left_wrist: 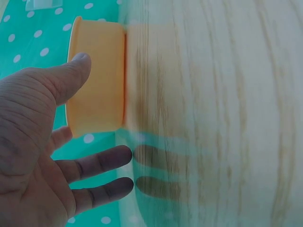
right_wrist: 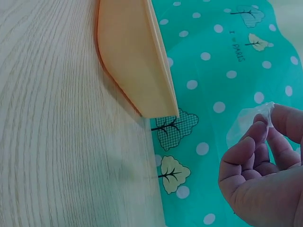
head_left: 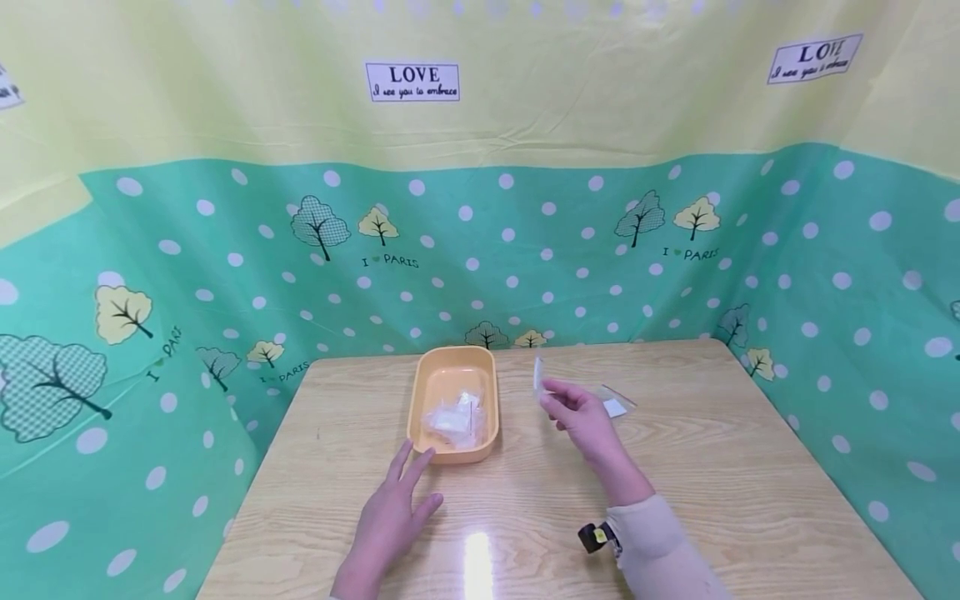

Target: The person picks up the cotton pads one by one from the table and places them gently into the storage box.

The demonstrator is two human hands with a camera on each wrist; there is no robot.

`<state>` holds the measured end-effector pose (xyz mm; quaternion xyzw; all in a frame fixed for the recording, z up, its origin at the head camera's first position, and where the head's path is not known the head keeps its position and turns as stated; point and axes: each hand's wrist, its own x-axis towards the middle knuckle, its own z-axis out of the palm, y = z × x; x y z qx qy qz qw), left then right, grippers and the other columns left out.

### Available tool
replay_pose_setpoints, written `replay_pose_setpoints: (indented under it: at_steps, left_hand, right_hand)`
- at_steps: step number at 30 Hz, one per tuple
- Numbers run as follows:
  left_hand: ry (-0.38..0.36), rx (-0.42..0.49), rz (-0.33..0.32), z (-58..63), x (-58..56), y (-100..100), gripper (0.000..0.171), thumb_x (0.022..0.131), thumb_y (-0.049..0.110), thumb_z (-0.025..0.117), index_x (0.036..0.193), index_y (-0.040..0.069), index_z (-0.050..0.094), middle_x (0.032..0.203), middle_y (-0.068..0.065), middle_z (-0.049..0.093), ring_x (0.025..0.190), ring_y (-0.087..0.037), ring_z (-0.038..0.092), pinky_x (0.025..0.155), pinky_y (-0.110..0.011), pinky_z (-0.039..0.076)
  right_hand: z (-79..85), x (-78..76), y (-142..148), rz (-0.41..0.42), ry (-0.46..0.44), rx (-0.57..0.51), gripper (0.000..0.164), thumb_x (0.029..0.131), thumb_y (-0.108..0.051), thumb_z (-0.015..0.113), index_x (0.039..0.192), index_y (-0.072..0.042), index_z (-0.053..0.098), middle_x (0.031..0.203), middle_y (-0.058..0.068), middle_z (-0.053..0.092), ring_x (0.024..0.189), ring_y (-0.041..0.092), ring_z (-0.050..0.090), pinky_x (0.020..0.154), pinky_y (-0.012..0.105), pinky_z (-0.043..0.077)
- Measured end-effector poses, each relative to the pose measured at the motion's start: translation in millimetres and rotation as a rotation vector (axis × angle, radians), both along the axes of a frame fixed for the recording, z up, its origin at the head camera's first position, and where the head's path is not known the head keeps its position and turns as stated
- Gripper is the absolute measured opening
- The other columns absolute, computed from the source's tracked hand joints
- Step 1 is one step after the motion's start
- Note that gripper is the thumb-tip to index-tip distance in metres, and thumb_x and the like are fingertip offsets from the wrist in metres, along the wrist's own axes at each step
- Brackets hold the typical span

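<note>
My right hand (head_left: 581, 415) pinches a small clear plastic bag (head_left: 538, 379) between thumb and fingertips, raised above the table to the right of a pale orange plastic tray (head_left: 459, 457). In the right wrist view the thin, see-through film (right_wrist: 244, 124) sticks out past the fingertips. Several crumpled clear bags (head_left: 453, 423) lie inside the tray, toward its near end. My left hand (head_left: 393, 512) has its fingers spread, the fingertips right at the tray's near left corner. Seen from the left wrist, the thumb overlaps the tray's side wall (left_wrist: 99, 99).
Another small clear bag (head_left: 615, 406) with a white piece in it lies on the wooden table (head_left: 720, 483), just behind my right hand. A green and yellow printed curtain (head_left: 540, 250) hangs along the back and both sides of the table.
</note>
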<state>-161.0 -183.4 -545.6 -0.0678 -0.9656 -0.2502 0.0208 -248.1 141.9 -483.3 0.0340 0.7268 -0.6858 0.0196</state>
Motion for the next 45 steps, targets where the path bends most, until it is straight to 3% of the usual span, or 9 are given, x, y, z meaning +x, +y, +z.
replay_pose_setpoints:
  at_steps: [9,14,21,32,39,45]
  left_hand:
    - [0.007,0.004,0.000,-1.3,-0.3,0,0.074,0.097,0.039,0.079,0.163,0.029,0.045,0.178,-0.014,0.026,0.079,-0.022,0.072,0.070,-0.049,0.064]
    - [0.002,0.004,-0.001,-1.0,-0.5,-1,0.075,0.097,0.040,0.079,0.163,0.029,0.045,0.178,-0.014,0.025,0.079,-0.022,0.072,0.071,-0.050,0.064]
    - [0.017,0.001,-0.006,-2.5,-0.6,-1,0.074,0.097,0.040,0.079,0.162,0.028,0.046,0.177,-0.015,0.027,0.081,-0.025,0.074,0.071,-0.051,0.064]
    - [0.014,-0.012,-0.007,-1.6,-0.4,-1,0.074,0.097,0.041,0.078,0.162,0.029,0.046,0.177,-0.014,0.027,0.076,-0.020,0.071,0.069,-0.049,0.063]
    - [0.024,-0.008,-0.012,-1.1,-0.7,-1,0.073,0.097,0.040,0.079,0.162,0.028,0.047,0.176,-0.016,0.029,0.098,-0.040,0.076,0.076,-0.057,0.064]
    - [0.026,-0.005,-0.015,-1.5,-1.8,-2,0.072,0.097,0.039,0.079,0.161,0.028,0.048,0.176,-0.016,0.030,0.099,-0.041,0.076,0.075,-0.058,0.064]
  right_hand:
    - [-2.2,-2.8,-13,0.008,0.008,0.010,0.039,0.101,-0.016,0.075,0.139,-0.007,0.070,0.103,0.002,0.071,0.086,0.014,0.060,0.071,0.021,0.053]
    - [-0.3,-4.6,-21,0.021,0.014,0.042,0.039,0.100,-0.018,0.077,0.138,-0.011,0.072,0.107,0.005,0.072,0.088,0.014,0.061,0.076,0.027,0.057]
    - [-1.5,-6.7,-35,0.064,0.044,0.068,0.038,0.100,-0.018,0.077,0.137,-0.011,0.072,0.110,0.009,0.073,0.092,0.014,0.063,0.075,0.024,0.057]
    - [-4.1,-8.5,-53,0.125,0.084,0.178,0.036,0.101,-0.019,0.075,0.136,-0.011,0.072,0.116,0.009,0.074,0.105,0.018,0.067,0.090,0.029,0.061]
    - [-3.7,-6.9,-65,0.190,0.097,0.222,0.035,0.101,-0.020,0.074,0.135,-0.013,0.073,0.113,0.007,0.073,0.103,0.017,0.065,0.083,0.023,0.059]
    - [-7.1,-6.9,-72,0.208,0.120,0.257,0.031,0.102,-0.018,0.074,0.132,-0.012,0.074,0.108,0.005,0.073,0.099,0.016,0.064,0.079,0.021,0.057]
